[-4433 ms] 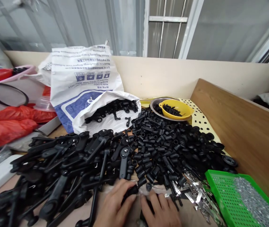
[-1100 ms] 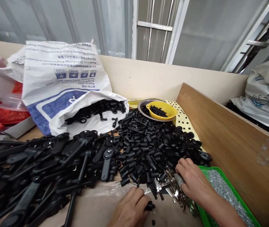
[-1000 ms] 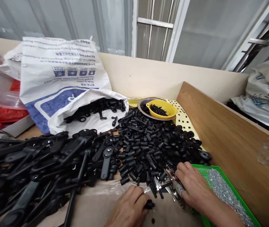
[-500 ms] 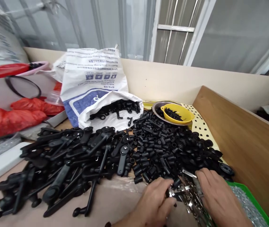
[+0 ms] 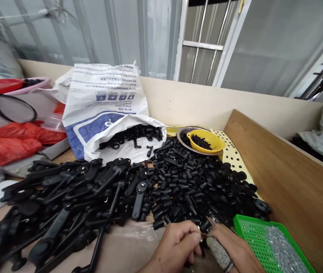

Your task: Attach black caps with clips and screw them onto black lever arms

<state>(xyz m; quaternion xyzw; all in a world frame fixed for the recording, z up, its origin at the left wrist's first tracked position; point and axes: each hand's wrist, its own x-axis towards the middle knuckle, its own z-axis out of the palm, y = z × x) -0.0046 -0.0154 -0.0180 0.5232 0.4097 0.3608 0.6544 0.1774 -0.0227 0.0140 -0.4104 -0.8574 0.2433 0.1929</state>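
My left hand (image 5: 175, 246) is at the bottom centre, fingers pinched round a small part that I cannot make out. My right hand (image 5: 231, 250) sits right beside it, fingers curled, holding a thin shiny metal piece (image 5: 203, 234) whose tip meets the left fingertips; a grey wrap covers one finger. Both hands hover just in front of the pile of short black plastic tubes (image 5: 189, 185). To the left lies a heap of long black plastic arms (image 5: 64, 201).
A green mesh tray (image 5: 266, 242) of small silver parts is at the lower right. A yellow bowl (image 5: 205, 140) of black screws sits in a metal dish behind. A white sack (image 5: 107, 110) spills black parts. Red bags (image 5: 10, 142) lie at left, a wooden board (image 5: 289, 170) at right.
My right hand left the metal clips by the green tray and came in to meet the left hand. Both hands have drawn back toward me. The view shifted a little.
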